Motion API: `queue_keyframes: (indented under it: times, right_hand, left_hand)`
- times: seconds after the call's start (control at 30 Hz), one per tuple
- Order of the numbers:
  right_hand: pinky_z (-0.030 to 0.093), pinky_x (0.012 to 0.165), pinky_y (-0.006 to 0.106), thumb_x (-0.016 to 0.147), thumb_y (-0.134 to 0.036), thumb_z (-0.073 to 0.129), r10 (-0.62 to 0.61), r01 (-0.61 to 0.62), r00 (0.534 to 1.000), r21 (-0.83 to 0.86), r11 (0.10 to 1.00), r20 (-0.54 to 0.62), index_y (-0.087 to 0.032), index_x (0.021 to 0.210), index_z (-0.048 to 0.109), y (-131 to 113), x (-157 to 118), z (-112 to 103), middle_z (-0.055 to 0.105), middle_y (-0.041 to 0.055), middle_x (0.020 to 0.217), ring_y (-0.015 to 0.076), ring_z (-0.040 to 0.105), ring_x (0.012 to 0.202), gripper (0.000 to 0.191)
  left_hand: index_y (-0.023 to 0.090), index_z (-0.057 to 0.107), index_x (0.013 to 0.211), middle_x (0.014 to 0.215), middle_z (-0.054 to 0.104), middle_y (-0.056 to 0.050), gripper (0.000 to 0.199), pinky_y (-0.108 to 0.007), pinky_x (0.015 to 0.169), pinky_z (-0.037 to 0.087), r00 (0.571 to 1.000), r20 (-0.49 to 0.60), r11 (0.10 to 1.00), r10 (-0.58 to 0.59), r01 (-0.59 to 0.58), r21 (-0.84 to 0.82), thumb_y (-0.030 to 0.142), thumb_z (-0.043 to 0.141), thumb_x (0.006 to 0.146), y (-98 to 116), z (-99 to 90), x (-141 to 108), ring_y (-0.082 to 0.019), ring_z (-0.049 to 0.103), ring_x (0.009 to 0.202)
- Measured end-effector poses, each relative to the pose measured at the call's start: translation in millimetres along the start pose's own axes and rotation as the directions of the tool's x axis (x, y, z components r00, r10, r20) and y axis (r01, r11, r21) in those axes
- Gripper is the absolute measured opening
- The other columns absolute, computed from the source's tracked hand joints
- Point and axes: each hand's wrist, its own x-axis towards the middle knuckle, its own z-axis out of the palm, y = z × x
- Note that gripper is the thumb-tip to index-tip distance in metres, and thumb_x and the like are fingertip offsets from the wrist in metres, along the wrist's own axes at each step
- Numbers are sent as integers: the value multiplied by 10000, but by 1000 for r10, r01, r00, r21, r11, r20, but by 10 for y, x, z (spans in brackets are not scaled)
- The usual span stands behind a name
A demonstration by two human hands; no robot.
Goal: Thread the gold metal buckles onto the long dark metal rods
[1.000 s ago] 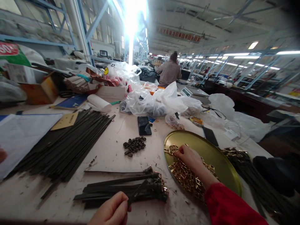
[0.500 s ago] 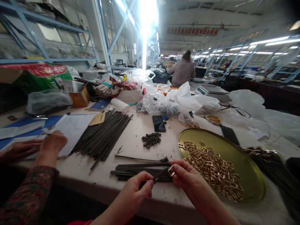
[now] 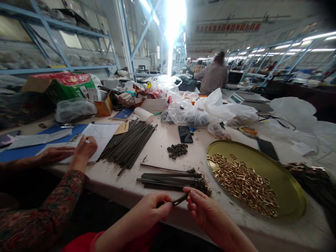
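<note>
A dark narrow strap (image 3: 181, 200) with a slot cut in it stretches between my hands at the table's front edge. My left hand (image 3: 157, 207) pinches the strap, fingers closed around it. At the strap's other end, a small gold buckle (image 3: 189, 197) is gripped between the thumb and fingers of my right hand (image 3: 201, 206). Whether the strap passes through the buckle is hidden by my fingers. Just behind my hands lies a bundle of dark straps (image 3: 168, 181) with buckles at their right ends. To the right, a round gold tray (image 3: 286, 182) bears a heap of loose gold buckles (image 3: 246, 185).
A pile of small dark loops (image 3: 177, 150) lies below a phone (image 3: 185, 134). Left of it is a stack of long dark strips (image 3: 131, 143). A co-worker's hand (image 3: 86, 148) rests over white paper (image 3: 107, 134). Plastic bags (image 3: 194, 110) fill the back.
My hands with the strap and buckle are closer to the table edge, and the bundle behind shows more. The whole view has shifted slightly.
</note>
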Motion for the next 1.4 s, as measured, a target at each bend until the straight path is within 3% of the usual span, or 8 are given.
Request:
queue_keyframes:
  times: [0.27, 0.43, 0.6, 0.77, 1.03, 1.4]
  right_hand:
    - [493, 509, 145, 581, -239, 798, 6, -8, 1000, -70, 998, -26, -150, 926, 673, 54, -9, 17, 631, -24, 608, 49, 575, 527, 378]
    - [481, 543, 189, 573, -297, 797, -150, 136, 988, -222, 965, -47, -177, 951, 637, 56, 59, 15, 626, -33, 656, 63, 557, 533, 427]
    - [447, 540, 197, 596, -326, 780, -280, 253, 959, -303, 919, -46, -181, 786, 612, 91, 144, -74, 636, -29, 644, 77, 553, 537, 292]
    - [464, 529, 183, 557, -277, 806, -210, 194, 973, -162, 968, -93, -160, 804, 658, 142, 171, -100, 673, -1, 672, 78, 572, 539, 311]
    - [505, 508, 170, 617, -222, 777, -60, 61, 997, 24, 998, -50, -191, 885, 640, 208, 124, -65, 681, -19, 683, 68, 615, 528, 303]
    - [514, 569, 167, 618, -233, 775, -117, 119, 992, 29, 992, -55, -189, 937, 664, 252, 107, -49, 676, -21, 709, 61, 608, 576, 340]
  left_hand:
    - [143, 586, 767, 599, 458, 54, 203, -183, 536, 291, 998, 34, 998, -60, 59, 33, 268, 427, 785, -62, -96, -35, -85, 383, 565]
    - [136, 564, 749, 599, 472, 51, 196, -185, 536, 289, 996, 51, 997, -74, 74, -2, 280, 437, 786, -75, -109, -11, -81, 380, 560]
    - [131, 551, 776, 599, 467, 49, 208, -187, 537, 287, 993, 76, 992, -91, 97, -75, 315, 455, 785, -110, -79, 19, -82, 379, 561]
    - [138, 556, 780, 624, 468, 46, 216, -188, 571, 311, 994, 94, 994, -55, 63, -87, 333, 465, 796, -144, -63, 14, -91, 407, 600]
    - [139, 566, 806, 630, 478, 42, 222, -189, 585, 323, 997, 56, 997, -59, 62, -46, 336, 465, 808, -201, -68, -29, -98, 414, 612]
    - [151, 547, 761, 625, 452, 47, 221, -204, 587, 331, 993, -116, 999, -30, 26, -34, 351, 466, 805, -284, 89, 19, -103, 401, 602]
